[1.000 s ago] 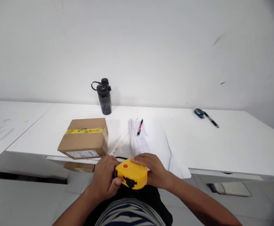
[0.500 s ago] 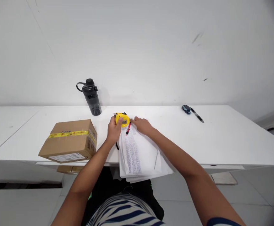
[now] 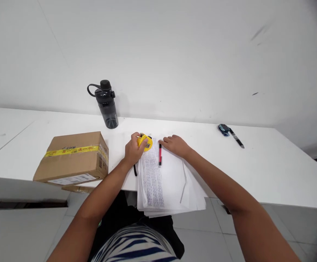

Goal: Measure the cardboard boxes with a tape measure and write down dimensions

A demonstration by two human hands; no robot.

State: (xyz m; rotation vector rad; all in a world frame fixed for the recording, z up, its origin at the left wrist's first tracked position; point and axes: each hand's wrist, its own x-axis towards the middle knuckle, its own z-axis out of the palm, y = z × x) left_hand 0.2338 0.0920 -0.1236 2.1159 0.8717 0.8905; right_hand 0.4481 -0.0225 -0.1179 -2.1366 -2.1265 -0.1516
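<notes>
Okay, left hand (image 3: 133,150) clamped round yellow tape measure (image 3: 148,141), 11 o'clock on papers (image 3: 173,182). Looks stiff, maybe dense, slick; I'd hold its rim. Right hand (image 3: 176,145) at 12 o'clock end of pen (image 3: 160,154), can't tell if pinching. Pen's probably light, rolly; I'd grab mid-barrel.

Bright, even light here, spread broadly over the pale wall (image 3: 175,54) and the white desk (image 3: 273,163), its source out of view. A faint, soft shadow falls on the wall just toward three o'clock of the dark bottle (image 3: 108,109), whose plastic carries small glints. Down at eight o'clock, under the desk, it's dimmer. The yellow tape measure (image 3: 148,145) shows vivid; the red pen (image 3: 160,154) is smeared with blur, and writing on the papers (image 3: 172,178) is unreadable. Dark, fuzzy vignetting bites in at two and four o'clock.
</notes>
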